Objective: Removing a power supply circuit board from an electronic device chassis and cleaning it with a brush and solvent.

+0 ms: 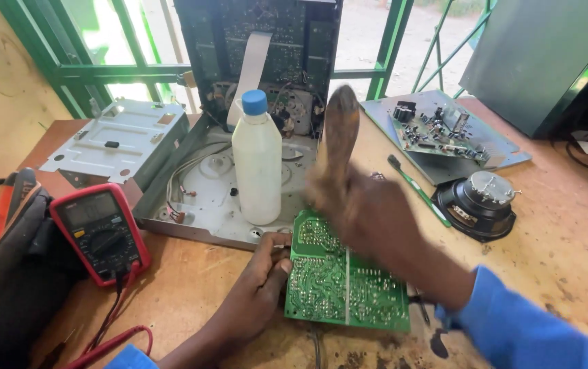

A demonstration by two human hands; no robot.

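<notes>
Circuit board [345,287], left grip [256,290] edge-on, apparently

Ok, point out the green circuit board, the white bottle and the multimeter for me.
green circuit board [348,290]: head view, on its soldered face, right of the white stripe.
white bottle [257,171]: head view, middle of its body, below the blue cap.
multimeter [104,239]: head view, on its black dial.

Two circuit boards [345,283] [437,130], one bottle [257,160], one multimeter [101,231], one speaker [477,203].
</notes>
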